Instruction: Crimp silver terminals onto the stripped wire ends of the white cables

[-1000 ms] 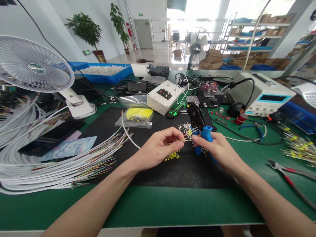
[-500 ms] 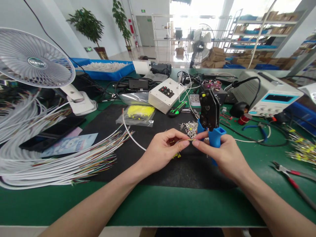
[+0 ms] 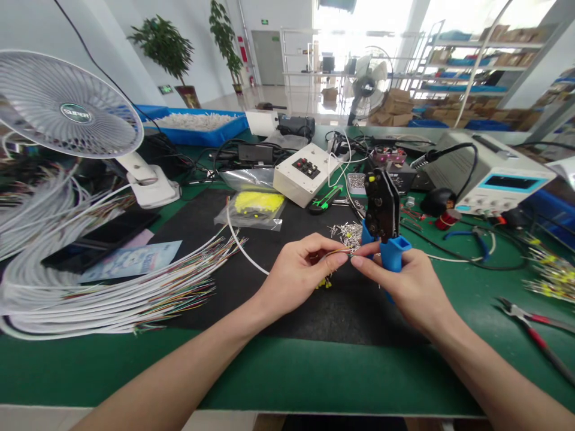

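Observation:
My left hand (image 3: 299, 269) is closed, thumb and forefinger pinching the thin wires at the end of a white cable (image 3: 248, 255). Crimping pliers (image 3: 383, 206) with a black head and blue handles stand upright in my right hand (image 3: 415, 281). The right thumb and forefinger reach out to the wire tips, close to the left fingertips; whether they touch the wires I cannot make out. Just behind the fingers lies a pile of small metal terminals (image 3: 348, 230). Yellow-ended pieces (image 3: 324, 281) show partly beneath my left hand.
A bundle of white cables (image 3: 112, 305) and a dark phone (image 3: 99, 242) lie left. Behind are a bag of yellow parts (image 3: 256, 206), a switch box (image 3: 300, 179) and a green utility knife (image 3: 326, 200). Red-handled cutters (image 3: 534, 329) lie right. A white fan (image 3: 155, 188) stands left.
The fingertips of my two hands have drawn slightly apart at the wire ends. The pliers stay in my right hand. The whole view has shifted a little.

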Action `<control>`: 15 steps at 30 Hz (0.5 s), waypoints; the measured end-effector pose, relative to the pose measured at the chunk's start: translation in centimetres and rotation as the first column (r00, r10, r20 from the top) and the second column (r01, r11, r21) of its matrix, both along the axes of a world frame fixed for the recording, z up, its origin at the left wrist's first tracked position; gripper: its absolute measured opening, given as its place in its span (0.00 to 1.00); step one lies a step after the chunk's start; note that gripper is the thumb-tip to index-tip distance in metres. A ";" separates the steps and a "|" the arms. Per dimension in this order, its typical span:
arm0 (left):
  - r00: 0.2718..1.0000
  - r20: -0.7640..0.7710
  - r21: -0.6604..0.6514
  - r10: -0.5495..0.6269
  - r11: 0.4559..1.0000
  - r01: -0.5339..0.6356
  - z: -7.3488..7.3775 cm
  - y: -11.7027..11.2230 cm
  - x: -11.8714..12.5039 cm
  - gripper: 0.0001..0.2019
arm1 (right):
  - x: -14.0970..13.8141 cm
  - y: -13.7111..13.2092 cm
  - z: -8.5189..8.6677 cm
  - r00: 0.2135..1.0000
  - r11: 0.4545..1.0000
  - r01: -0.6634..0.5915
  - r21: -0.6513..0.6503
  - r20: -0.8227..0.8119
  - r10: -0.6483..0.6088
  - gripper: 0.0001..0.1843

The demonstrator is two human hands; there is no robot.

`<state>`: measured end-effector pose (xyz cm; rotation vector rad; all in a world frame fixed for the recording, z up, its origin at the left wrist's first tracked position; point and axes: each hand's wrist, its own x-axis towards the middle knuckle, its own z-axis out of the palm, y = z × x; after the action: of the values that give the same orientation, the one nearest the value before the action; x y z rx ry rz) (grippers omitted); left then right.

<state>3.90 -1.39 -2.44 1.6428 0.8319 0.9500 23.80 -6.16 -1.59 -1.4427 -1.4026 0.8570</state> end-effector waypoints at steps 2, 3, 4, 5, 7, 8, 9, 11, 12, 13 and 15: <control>1.000 0.011 0.013 0.010 1.000 -0.011 0.0 0.0 0.1 0.09 | 0.0 0.0 -0.2 1.000 1.000 -0.007 -0.011 -0.029 0.006 0.15; 1.000 0.016 0.023 0.015 1.000 -0.015 0.1 -0.1 0.1 0.08 | 0.0 0.0 -0.3 0.999 1.000 -0.015 -0.023 -0.048 0.014 0.16; 0.999 0.025 0.037 0.025 0.999 -0.026 0.1 -0.1 0.1 0.08 | 0.0 0.0 -0.5 0.998 0.999 -0.026 -0.041 -0.061 0.024 0.16; 0.998 0.037 0.058 0.046 0.997 -0.048 0.1 -0.1 0.0 0.07 | 0.0 0.0 -0.7 0.997 0.998 -0.034 -0.059 -0.067 0.030 0.17; 0.990 0.071 0.113 0.124 0.985 -0.131 0.3 0.0 -0.2 0.06 | 0.0 0.0 -1.0 0.998 0.995 -0.035 -0.089 -0.061 0.030 0.18; 0.979 0.095 0.144 0.178 0.971 -0.191 0.4 0.1 -0.3 0.06 | -0.1 -0.1 -1.1 0.998 0.994 -0.040 -0.099 -0.056 0.034 0.19; 0.963 0.128 0.177 0.238 0.950 -0.258 0.5 0.2 -0.5 0.06 | -0.1 -0.1 -1.1 0.997 0.993 -0.053 -0.103 -0.062 0.047 0.18; 0.915 0.206 0.245 0.346 0.887 -0.391 0.9 0.5 -0.8 0.05 | -0.1 -0.2 -1.2 0.990 0.989 -0.111 -0.096 -0.103 0.101 0.17; 0.889 0.246 0.277 0.387 0.851 -0.447 1.1 0.6 -0.9 0.04 | -0.2 -0.2 -1.1 0.983 0.985 -0.149 -0.090 -0.126 0.137 0.16; 0.865 0.281 0.306 0.416 0.815 -0.492 1.3 0.7 -1.1 0.04 | -0.2 -0.3 -1.1 0.975 0.979 -0.186 -0.087 -0.141 0.173 0.16; 0.836 0.322 0.354 0.445 0.762 -0.542 1.6 0.8 -1.2 0.03 | -0.3 -0.5 -1.2 0.968 0.969 -0.229 -0.093 -0.129 0.216 0.16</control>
<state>2.69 -0.62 -0.87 1.6648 0.9748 1.7733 23.46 -6.64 -2.76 -1.3056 -1.4652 1.1580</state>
